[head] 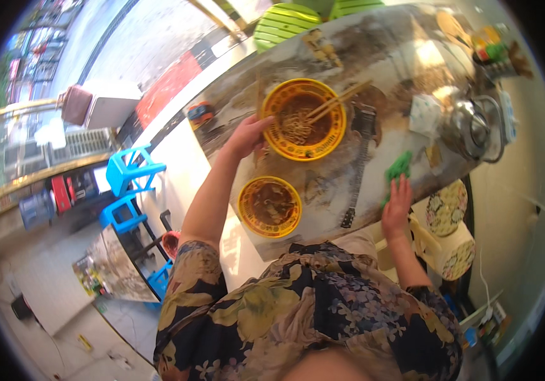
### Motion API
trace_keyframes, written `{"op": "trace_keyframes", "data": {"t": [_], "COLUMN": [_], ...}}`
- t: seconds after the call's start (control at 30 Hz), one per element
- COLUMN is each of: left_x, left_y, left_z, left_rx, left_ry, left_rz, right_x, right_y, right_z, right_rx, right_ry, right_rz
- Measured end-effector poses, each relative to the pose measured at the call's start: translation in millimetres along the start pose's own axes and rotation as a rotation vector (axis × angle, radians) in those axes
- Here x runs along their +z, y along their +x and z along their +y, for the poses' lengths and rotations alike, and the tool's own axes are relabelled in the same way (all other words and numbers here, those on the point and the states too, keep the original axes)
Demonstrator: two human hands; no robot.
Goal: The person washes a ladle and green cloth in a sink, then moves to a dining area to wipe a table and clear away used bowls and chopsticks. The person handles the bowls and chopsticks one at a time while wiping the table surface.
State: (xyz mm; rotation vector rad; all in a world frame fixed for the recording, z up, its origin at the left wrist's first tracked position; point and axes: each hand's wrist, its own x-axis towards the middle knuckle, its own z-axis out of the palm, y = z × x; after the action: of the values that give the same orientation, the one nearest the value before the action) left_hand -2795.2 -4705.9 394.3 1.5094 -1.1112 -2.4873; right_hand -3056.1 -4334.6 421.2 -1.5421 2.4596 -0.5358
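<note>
My left hand (251, 135) grips the left rim of a large yellow patterned bowl (332, 140), its thumb over the edge. Inside are noodles (296, 129) in reddish-brown broth, and a pair of wooden chopsticks (344, 99) leans out over the right rim. A smaller yellow bowl (294, 220) of brown broth with bits of food sits nearer my body, apart from both hands. At the table's right front edge, my right hand (396, 209) lies with its fingers on a crumpled green cloth (400, 164). Whether the fingertips pinch it is hard to see.
The table (322, 209) has a printed guitar pattern. A metal kettle (467, 125) and a tissue pack (425, 114) stand at the right. A small orange object (200, 113) lies near the left edge. Green slatted stools (287, 26) and blue plastic stools (132, 170) stand around.
</note>
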Motion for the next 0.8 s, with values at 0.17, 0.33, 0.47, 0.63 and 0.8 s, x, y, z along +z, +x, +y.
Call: {"op": "trace_keyframes", "data": {"t": [0.17,0.33,0.47,0.63,0.8], "left_x": [-44,-116,-137,-133,-85], "left_y": [-4,-13,-7,-7,-6], "left_z": [-13,1,6,12,76], "left_rx": [0.639,0.762,0.486,0.439,0.389], "left_ry": [0.395,0.988,1.036,1.096,0.308], "left_rz": [0.708,1.163,1.038,1.028,0.555], "right_x": [25,23,22,9,-5], "right_y": [-7,11,12,32,64], "right_z": [-45,-29,-26,-9,45], "right_rx": [-0.185,-0.272,-0.267,-0.363,-0.273], "right_ry": [0.015,0.015,-0.001,0.084,0.083], "right_rz": [-0.107,-0.099,-0.088,-0.186,-0.095]}}
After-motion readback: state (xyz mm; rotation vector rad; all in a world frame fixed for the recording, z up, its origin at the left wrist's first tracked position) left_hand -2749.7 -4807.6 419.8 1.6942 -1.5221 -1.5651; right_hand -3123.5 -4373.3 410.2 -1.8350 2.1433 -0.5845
